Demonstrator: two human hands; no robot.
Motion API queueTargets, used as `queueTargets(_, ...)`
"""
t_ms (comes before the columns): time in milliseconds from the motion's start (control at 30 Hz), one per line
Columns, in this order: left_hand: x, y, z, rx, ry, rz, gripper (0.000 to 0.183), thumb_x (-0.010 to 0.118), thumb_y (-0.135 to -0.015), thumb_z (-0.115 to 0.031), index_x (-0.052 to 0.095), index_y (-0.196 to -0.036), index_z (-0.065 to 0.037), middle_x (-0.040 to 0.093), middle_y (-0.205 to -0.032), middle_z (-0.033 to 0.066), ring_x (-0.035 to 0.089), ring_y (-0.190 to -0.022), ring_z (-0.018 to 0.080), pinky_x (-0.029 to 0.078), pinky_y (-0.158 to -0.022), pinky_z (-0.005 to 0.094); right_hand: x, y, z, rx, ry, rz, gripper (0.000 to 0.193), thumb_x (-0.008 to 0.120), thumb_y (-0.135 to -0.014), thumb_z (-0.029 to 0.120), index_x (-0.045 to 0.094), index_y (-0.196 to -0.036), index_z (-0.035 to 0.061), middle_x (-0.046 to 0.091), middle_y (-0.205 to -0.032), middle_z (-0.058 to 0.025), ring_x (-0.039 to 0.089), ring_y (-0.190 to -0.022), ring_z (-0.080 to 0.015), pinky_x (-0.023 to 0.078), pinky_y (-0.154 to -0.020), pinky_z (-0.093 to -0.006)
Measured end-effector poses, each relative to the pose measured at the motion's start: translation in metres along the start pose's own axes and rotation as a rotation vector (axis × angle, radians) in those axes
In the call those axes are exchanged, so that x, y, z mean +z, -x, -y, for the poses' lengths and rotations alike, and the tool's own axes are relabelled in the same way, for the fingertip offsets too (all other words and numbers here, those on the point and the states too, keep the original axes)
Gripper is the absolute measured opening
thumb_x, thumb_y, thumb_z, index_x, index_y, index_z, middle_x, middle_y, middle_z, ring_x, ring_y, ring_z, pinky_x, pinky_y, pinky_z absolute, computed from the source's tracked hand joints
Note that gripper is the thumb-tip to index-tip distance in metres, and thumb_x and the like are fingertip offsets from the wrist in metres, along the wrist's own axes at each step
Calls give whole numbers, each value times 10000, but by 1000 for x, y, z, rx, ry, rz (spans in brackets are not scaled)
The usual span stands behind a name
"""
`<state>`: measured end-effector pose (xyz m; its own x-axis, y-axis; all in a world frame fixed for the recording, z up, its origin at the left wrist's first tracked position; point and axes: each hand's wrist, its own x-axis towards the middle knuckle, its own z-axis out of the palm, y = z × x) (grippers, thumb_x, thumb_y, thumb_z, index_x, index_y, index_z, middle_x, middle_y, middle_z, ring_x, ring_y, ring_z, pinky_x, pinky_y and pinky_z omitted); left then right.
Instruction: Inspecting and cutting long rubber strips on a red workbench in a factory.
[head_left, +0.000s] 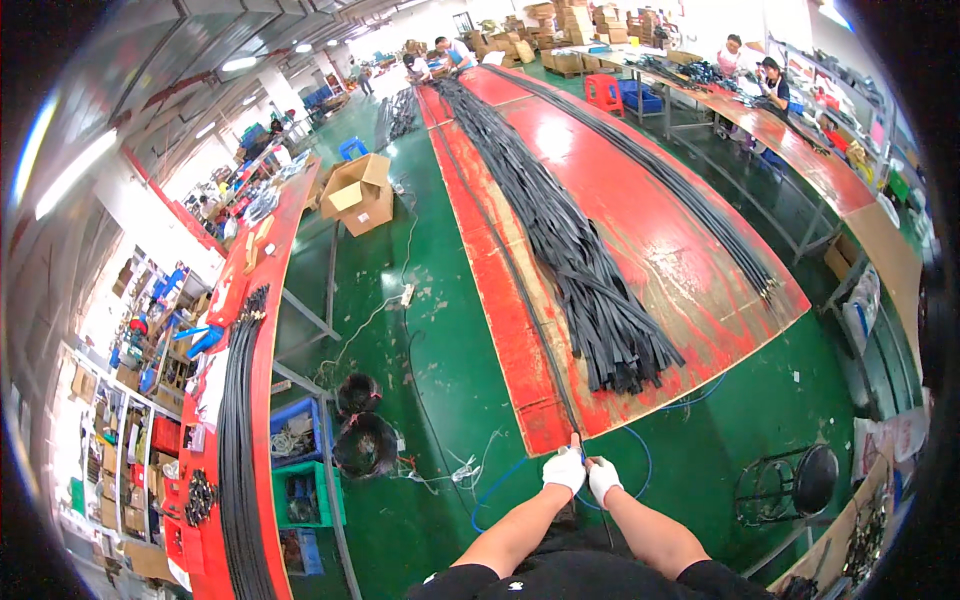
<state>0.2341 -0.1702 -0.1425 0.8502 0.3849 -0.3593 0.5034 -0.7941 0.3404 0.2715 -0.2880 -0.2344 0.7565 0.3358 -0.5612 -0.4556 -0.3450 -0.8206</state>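
Note:
At the near end of a long red table (620, 170), my two white-gloved hands are close together. My left hand (565, 470) is closed on the end of a thin black cable (547, 350), which runs lengthwise along the table's left side. Beside it, my right hand (602, 478) has its fingers closed too; what they hold is hidden. A blue hose (650, 462) curves around both hands below the table edge. To the right of the cable lies a large heap of flat black strips (590, 290), their loose ends fanned toward me.
Black cables (710, 220) lie along the table's right side. A left bench (285, 240) carries another cable bundle (240, 440). A cardboard box (360, 195), black coils (365, 445) and cords are on the green floor. A round stool (815, 480) stands right. People work farther off.

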Motion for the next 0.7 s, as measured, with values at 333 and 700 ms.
queueTargets(333, 0, -5, -4, 19, 34, -6, 731, 561, -978, -279, 307, -1639, -99, 638, -1246, 278, 702, -1058, 440, 568, -912, 507, -1, 6, 2, -63, -60, -49, 326, 587, -1064, 210, 674, -1257, -38, 742, -1130, -159, 668, -1042, -239, 511, -948, -357)
queueTargets(700, 11, 2, -1, 33, -22, 29, 800, 586, -925, -211, 279, -1653, -89, 637, -1259, 273, 706, -1059, 421, 576, -900, 492, -13, 45, -32, 15, -29, -50, 313, 573, -1076, 209, 666, -1256, -29, 729, -1171, -155, 656, -1074, -235, 501, -972, -362)
